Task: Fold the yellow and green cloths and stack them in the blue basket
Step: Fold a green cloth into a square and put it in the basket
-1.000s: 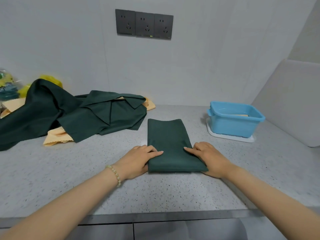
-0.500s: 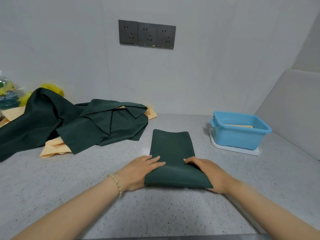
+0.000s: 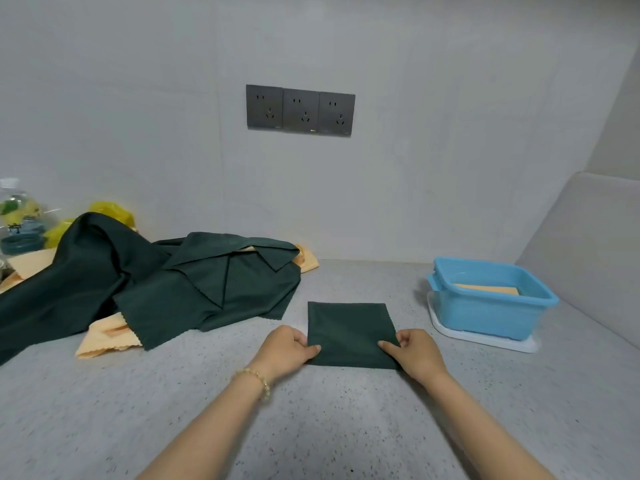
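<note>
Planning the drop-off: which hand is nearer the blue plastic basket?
Right. The right hand holds the folded dark green cloth's edge nearest the blue plastic basket; the left hand holds the opposite edge.

A row of 3 dark grey wall sockets (image 3: 300, 110) sits side by side on the pale grey wall (image 3: 138, 116). Below the sockets, a grey speckled desk (image 3: 346, 427) fills the lower part of the view. Far down and left of the sockets, against the wall, stands 1 clear plastic bottle (image 3: 15, 202) with a white cap, and a teal round container (image 3: 20, 242) sits just below it. A crumpled yellow bag (image 3: 110, 211) lies nearer the sockets than the bottle. Down and right of the sockets, a flat white tray (image 3: 502, 342) lies on the desk, with a pale slanted panel (image 3: 581, 258) behind it.
</note>
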Demonstrator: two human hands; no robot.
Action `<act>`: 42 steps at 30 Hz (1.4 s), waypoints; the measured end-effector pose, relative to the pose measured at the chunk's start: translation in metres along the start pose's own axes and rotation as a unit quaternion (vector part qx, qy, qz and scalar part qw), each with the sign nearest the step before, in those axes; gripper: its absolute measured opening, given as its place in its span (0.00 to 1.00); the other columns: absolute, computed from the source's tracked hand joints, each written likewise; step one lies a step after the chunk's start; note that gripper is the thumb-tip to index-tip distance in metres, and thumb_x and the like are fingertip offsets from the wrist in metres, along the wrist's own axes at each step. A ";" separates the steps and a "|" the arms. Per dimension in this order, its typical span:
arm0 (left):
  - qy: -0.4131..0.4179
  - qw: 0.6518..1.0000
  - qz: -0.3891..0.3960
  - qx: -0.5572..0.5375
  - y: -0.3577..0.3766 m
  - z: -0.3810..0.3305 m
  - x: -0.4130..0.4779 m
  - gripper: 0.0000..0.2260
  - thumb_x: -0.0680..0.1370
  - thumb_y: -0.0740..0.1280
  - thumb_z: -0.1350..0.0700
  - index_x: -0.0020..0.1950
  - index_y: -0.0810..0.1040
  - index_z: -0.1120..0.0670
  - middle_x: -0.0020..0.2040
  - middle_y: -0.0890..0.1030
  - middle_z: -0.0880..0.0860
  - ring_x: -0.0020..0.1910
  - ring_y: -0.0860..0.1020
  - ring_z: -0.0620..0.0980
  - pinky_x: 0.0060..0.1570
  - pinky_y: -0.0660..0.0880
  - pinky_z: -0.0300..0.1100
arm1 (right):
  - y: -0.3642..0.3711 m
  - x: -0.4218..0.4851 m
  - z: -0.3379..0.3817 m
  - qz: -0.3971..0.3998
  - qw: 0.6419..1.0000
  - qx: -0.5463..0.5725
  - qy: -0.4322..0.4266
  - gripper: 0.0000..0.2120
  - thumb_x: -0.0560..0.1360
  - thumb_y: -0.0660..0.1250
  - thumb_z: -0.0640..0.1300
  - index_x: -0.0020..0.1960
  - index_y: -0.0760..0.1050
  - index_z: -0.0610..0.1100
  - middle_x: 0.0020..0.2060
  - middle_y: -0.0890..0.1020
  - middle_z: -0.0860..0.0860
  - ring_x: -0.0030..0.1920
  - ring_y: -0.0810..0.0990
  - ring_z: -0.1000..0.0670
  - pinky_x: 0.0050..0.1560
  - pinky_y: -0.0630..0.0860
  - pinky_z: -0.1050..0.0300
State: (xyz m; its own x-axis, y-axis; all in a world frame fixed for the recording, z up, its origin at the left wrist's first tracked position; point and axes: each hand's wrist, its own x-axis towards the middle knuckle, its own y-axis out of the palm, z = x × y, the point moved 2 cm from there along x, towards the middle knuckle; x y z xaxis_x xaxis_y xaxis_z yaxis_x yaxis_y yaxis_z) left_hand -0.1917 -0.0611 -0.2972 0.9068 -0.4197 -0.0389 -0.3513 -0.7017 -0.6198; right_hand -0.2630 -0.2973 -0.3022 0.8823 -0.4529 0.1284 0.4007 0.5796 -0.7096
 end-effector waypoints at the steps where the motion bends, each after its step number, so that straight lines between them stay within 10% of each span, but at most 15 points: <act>1: -0.001 0.999 -0.030 -0.016 0.005 0.004 -0.001 0.22 0.76 0.69 0.52 0.26 0.65 0.54 0.25 0.65 0.50 0.25 0.63 0.46 0.33 0.63 0.38 | 0.002 -0.001 0.000 -0.020 1.000 -0.005 0.006 0.25 0.72 0.71 0.49 0.28 0.57 0.47 0.23 0.62 0.53 0.27 0.61 0.53 0.30 0.57 0.57; 6: -0.007 0.990 -0.136 -0.034 0.022 0.004 -0.005 0.15 0.77 0.68 0.51 0.33 0.72 0.56 0.26 0.70 0.49 0.29 0.67 0.47 0.33 0.67 0.36 | 0.011 -0.008 -0.005 -0.112 0.993 0.026 0.016 0.11 0.73 0.71 0.47 0.36 0.71 0.46 0.29 0.72 0.53 0.31 0.70 0.52 0.32 0.66 0.57; 12: -0.016 0.987 -0.155 0.032 0.022 -0.001 -0.011 0.11 0.77 0.68 0.50 0.35 0.76 0.52 0.32 0.78 0.46 0.38 0.78 0.48 0.56 0.73 0.46 | 0.012 -0.015 -0.002 -0.144 0.989 -0.040 -0.006 0.09 0.75 0.68 0.48 0.44 0.68 0.47 0.32 0.74 0.54 0.31 0.70 0.54 0.28 0.63 0.59; 21: -0.021 0.989 -0.132 0.058 0.019 -0.002 -0.012 0.09 0.77 0.67 0.51 0.37 0.73 0.49 0.35 0.76 0.44 0.42 0.77 0.46 0.60 0.70 0.47 | 0.014 -0.014 0.003 -0.123 0.983 -0.135 -0.008 0.11 0.78 0.63 0.49 0.49 0.61 0.48 0.30 0.70 0.54 0.29 0.67 0.56 0.27 0.60 0.59; 27: 0.009 0.970 -0.184 0.161 0.016 -0.008 -0.008 0.17 0.81 0.57 0.46 0.64 0.64 0.55 0.59 0.75 0.51 0.59 0.72 0.51 0.60 0.64 0.46 | 0.006 -0.014 0.016 -0.160 0.977 -0.073 -0.124 0.18 0.78 0.63 0.45 0.66 0.68 0.44 0.63 0.73 0.50 0.59 0.74 0.48 0.59 0.69 0.54; 33: 0.057 0.955 -0.074 0.282 0.015 -0.026 0.035 0.23 0.84 0.47 0.50 0.78 0.50 0.56 0.79 0.52 0.52 0.77 0.48 0.54 0.75 0.46 0.50 | 0.041 0.020 0.061 0.014 0.961 -0.215 -0.173 0.21 0.83 0.48 0.45 0.76 0.57 0.44 0.77 0.55 0.49 0.77 0.50 0.49 0.75 0.45 0.51; 42: 0.030 0.932 -0.013 0.362 0.050 -0.008 0.060 0.25 0.84 0.42 0.48 0.79 0.42 0.55 0.79 0.44 0.50 0.77 0.42 0.49 0.75 0.38 0.47 | 0.070 0.038 0.033 0.123 0.950 -0.260 -0.120 0.26 0.83 0.43 0.52 0.78 0.45 0.45 0.78 0.47 0.51 0.77 0.44 0.52 0.75 0.41 0.54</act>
State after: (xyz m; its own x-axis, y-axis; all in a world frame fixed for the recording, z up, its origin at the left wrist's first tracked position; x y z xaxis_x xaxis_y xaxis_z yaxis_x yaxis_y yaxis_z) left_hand -0.1566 -0.1264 -0.3242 0.8908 -0.4542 0.0134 -0.0612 -0.1490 -0.9869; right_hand -0.1929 -0.2513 -0.3239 0.9893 -0.1442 0.0238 0.0536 0.2063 -0.9770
